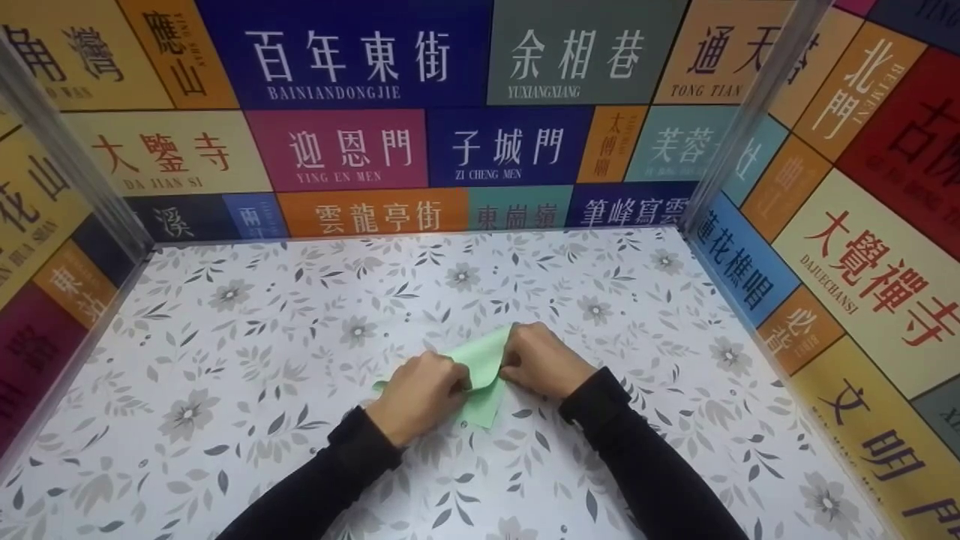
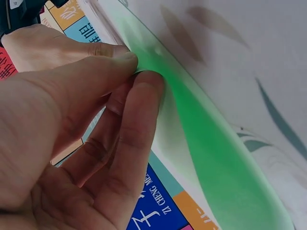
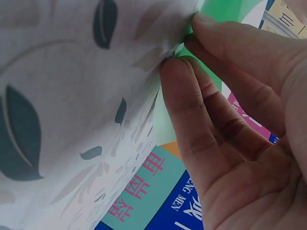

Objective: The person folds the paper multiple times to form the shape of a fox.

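A sheet of light green paper (image 1: pixel 486 358) lies near the middle of the patterned surface, with part of it curled up and over. My left hand (image 1: pixel 421 396) grips its left side; in the left wrist view, the thumb and fingers pinch the paper (image 2: pixel 211 153), which bows away from them. On the far right side, my right hand (image 1: pixel 546 361) holds the paper near an upper corner. The right wrist view has thumb and fingertips at the green sheet (image 3: pixel 218 12), close against the surface. A lower corner sticks out between the hands.
The white surface (image 1: pixel 300 427) carries grey flowers and leaves. Panels with colourful Chinese signs (image 1: pixel 337 150) stand at the back and both sides. Clear strips (image 1: pixel 720 142) run up the corners.
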`<state>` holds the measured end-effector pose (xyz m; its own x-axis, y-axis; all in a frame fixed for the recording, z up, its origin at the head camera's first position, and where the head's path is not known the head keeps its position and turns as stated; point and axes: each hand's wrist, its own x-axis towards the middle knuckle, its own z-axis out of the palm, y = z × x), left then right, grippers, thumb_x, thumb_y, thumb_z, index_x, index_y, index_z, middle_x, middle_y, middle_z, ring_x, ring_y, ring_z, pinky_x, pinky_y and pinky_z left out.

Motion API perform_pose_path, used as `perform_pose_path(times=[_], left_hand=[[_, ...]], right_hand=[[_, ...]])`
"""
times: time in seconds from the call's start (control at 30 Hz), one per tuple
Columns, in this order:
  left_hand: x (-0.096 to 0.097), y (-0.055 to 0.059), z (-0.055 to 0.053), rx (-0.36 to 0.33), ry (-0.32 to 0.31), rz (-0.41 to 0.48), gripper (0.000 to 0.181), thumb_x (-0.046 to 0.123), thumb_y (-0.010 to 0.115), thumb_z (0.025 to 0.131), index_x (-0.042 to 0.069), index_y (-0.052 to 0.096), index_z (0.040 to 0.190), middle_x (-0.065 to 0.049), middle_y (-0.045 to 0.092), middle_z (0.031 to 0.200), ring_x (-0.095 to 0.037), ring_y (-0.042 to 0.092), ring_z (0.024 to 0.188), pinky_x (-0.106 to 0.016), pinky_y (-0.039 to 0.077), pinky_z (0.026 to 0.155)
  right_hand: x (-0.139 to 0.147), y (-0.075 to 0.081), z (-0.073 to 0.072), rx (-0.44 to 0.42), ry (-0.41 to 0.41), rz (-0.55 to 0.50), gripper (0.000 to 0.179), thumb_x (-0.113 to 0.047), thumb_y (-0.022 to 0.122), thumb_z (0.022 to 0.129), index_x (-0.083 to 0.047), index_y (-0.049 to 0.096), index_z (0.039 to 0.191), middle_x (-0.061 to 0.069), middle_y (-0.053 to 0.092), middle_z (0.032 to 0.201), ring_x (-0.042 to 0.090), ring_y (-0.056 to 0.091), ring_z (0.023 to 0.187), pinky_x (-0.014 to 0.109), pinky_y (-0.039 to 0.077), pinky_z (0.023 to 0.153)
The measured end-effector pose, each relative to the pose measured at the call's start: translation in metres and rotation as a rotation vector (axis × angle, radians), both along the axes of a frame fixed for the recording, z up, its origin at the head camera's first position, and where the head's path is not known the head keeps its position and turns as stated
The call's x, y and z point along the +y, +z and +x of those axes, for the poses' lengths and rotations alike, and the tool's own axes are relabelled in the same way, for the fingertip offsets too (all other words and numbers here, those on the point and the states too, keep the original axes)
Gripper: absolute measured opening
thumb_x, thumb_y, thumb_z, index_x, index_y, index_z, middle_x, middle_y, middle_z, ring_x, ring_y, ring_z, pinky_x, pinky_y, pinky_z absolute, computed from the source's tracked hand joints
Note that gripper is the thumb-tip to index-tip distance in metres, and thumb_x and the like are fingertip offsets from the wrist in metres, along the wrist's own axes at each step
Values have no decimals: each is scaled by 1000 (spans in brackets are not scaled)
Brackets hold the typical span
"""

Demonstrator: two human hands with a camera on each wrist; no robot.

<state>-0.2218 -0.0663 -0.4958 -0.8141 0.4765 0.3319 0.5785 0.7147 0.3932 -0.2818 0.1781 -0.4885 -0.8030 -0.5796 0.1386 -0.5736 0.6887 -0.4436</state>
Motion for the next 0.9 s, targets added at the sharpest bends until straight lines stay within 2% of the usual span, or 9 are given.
perform_pose_path(times=[0.23, 0.57, 0.77, 0.9], left_hand=[[2, 0, 4, 13, -12, -7, 9, 3, 90, 91, 12, 89, 91, -9, 86, 88, -29, 83, 77, -43, 71, 71], [3, -6, 6, 26, -11, -53, 12, 11, 99, 90, 12, 87, 92, -8, 85, 90, -30, 82, 80, -45, 70, 73], [3, -6, 4, 15, 1, -61, 12, 10, 99, 88, 12, 87, 91, -8, 85, 91, -31, 82, 81, -47, 70, 74], [2, -7, 2, 37, 1, -67, 13, 10, 99, 87, 13, 87, 91, -8, 85, 91, -31, 82, 80, -46, 70, 73]], right_hand=[[-1, 0, 0, 11, -9, 11, 12, -4, 94, 88, -10, 88, 80, 2, 73, 84, 11, 58, 76, 26, 53, 70], [0, 1, 1, 23, 12, 11, 13, -2, 94, 88, -8, 87, 79, 3, 71, 81, 11, 57, 72, 26, 52, 67], [3, 5, 0, 0, 14, 19, 11, -3, 95, 89, -8, 88, 82, 4, 75, 81, 10, 59, 71, 26, 54, 65], [6, 9, -1, -22, 9, 23, 8, -5, 96, 91, -8, 89, 86, 3, 80, 80, 7, 61, 68, 25, 55, 64]])
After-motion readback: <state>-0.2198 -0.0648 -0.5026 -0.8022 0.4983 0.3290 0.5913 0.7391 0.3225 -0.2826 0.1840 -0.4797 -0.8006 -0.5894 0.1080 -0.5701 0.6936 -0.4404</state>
